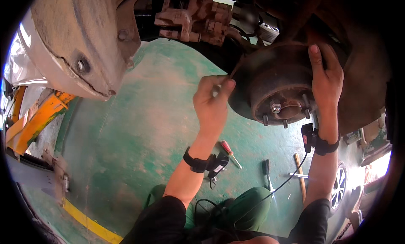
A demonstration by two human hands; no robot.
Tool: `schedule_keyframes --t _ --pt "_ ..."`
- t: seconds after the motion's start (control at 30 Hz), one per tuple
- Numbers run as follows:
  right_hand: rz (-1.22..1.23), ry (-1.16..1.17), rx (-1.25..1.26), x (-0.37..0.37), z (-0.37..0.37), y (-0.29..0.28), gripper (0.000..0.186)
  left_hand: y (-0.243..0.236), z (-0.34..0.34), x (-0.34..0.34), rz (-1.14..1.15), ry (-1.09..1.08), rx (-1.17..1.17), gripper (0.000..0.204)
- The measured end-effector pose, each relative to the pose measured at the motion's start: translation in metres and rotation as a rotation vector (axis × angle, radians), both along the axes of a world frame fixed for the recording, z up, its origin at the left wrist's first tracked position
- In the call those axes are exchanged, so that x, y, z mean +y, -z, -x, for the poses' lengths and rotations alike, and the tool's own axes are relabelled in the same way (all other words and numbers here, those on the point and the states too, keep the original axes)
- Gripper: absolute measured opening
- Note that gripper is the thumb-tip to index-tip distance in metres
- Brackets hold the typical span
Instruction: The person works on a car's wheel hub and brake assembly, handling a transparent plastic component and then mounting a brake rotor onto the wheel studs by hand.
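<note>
Nearest to me are my own knees in green trousers (249,208), and just past them the tools lying on the green floor (139,130): a red-handled screwdriver (230,153), a black-handled tool (267,171) and a wooden-handled hammer (300,176).

Above those, my left hand (212,105) is raised with the fingers pinched together on a thin rusty rod or clip (237,68), which slants up and to the right from my fingertips to touch the left rim of the brake disc (274,81). I cannot tell exactly what the thin piece is. My right hand (325,81) lies flat on the right side of the disc, fingers together and pointing up, not gripping anything. The disc sits between my two hands, with its hub and studs (287,109) facing me; the right hand is on it, the left touches it only through the rod.

Farther up hangs the rusty brake caliper (192,16), and to the left the dusty wheel arch (80,45).
</note>
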State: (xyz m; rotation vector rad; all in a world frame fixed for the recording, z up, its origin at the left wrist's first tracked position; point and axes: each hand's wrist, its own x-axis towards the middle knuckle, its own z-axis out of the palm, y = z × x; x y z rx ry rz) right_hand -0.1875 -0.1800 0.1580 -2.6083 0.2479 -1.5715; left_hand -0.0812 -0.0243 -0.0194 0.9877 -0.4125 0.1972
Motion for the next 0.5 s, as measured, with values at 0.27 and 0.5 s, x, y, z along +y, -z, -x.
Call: schedule_keyframes --t 0.27,0.5 --pt "0.072 -0.047 -0.053 0.004 -0.001 0.003 0.032 0.014 -0.005 -0.012 0.008 0.298 -0.039 0.042" --pt "0.183 0.045 -0.094 -0.012 0.002 0.013 0.032 0.008 0.0 -0.016 -0.04 0.2 -0.049 0.043"
